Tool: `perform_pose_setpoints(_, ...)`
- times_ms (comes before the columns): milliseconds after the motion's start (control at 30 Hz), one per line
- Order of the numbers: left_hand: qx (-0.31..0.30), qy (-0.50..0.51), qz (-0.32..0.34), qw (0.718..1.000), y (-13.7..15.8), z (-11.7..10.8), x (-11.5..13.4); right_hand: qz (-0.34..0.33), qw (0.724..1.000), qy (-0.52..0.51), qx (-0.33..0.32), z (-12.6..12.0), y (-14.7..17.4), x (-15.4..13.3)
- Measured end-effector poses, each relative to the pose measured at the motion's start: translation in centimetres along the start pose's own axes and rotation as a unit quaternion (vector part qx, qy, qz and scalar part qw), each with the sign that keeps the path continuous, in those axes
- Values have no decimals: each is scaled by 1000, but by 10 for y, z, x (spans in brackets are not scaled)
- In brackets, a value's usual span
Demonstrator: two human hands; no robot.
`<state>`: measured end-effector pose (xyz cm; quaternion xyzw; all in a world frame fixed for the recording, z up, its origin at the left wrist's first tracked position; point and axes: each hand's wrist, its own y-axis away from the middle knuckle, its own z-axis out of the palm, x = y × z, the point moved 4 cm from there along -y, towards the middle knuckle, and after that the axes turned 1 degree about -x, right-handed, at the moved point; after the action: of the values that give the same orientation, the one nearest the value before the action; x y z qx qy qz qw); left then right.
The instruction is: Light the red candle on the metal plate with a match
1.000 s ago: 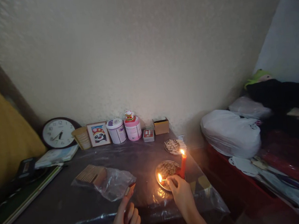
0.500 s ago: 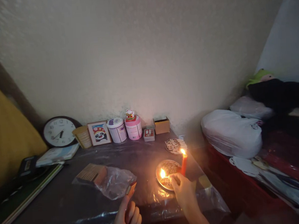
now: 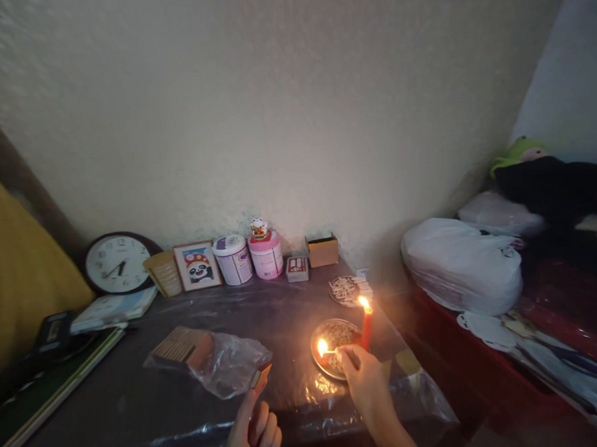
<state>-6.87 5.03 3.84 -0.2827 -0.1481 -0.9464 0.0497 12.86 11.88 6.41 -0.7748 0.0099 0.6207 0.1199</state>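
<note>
Between the thumb and fingers of my right hand is a burning match, its lit end pointing left over a round metal plate. Just behind that hand a lit red candle stands upright at the plate's right side. My left hand is low in the middle, holding a small matchbox at its fingertips, with the other fingers curled. Beyond the candle, a dish of loose matches sits near the table's right edge.
A brown block in a clear plastic bag lies left of my hands. Along the wall stand a clock, a panda picture, two canisters, a card box and a small carton. White bags lie at right.
Almost nothing differs. The match flame has shifted very slightly left and down, and my right hand still pinches the match over the plate.
</note>
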Motion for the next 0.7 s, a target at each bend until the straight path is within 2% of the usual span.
perform_pose_setpoints(67,-1,-3,-4,1000,0,1,1,19,999,-39,-18,-1,2,-7)
perform_pose_setpoints(133,-6,0,-5,1000,0,1,2,51,990,-121,-46,-6,5,-13)
perform_pose_setpoints(233,-6,12,0,1000,0,1,3,96,939,-315,-96,-19,13,-21)
perform_pose_setpoints(300,-5,12,3,1000,1,1,4,99,926,-342,-124,-31,18,-22)
perform_pose_setpoints(467,-6,1,20,1000,3,3,5,45,980,-141,-131,-65,25,-19)
perform_pose_setpoints(567,-3,0,28,1000,5,6,5,13,989,-86,-120,-82,23,-24)
perform_pose_setpoints(700,8,-10,29,999,3,7,4,-14,992,8,-128,-88,21,-30)
